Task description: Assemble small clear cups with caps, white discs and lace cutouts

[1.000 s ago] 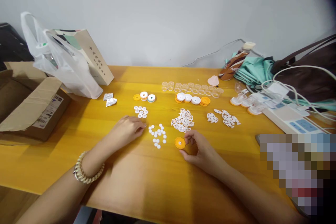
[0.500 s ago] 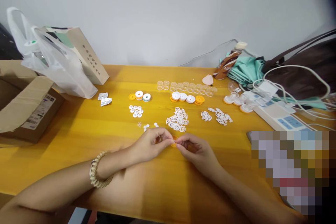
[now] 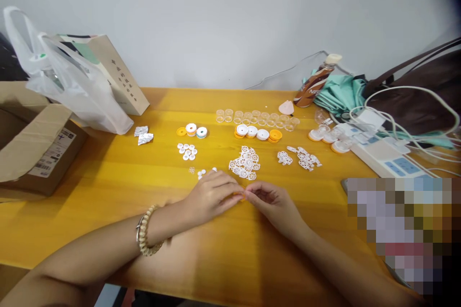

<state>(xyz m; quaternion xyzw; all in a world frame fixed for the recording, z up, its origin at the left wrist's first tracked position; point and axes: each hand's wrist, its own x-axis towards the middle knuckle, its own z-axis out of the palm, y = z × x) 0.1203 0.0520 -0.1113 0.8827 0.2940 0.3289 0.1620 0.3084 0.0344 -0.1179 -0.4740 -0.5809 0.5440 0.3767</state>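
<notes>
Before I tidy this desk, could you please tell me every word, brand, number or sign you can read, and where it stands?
"NE" on the brown bottle; any further letters are unclear.
"专业的技术" on the paper bag; the column beside it is too blurred.
"+", in blue, on the shipping label of the cardboard box; the label's print is too small to read.

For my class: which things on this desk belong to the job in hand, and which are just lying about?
Likely part of the job:
orange piece between the left hand and right hand
white cut-outs
white buttons
clear cups

Probably just lying about:
cardboard box
plastic bag
paper bag
bottle
power strip
</notes>
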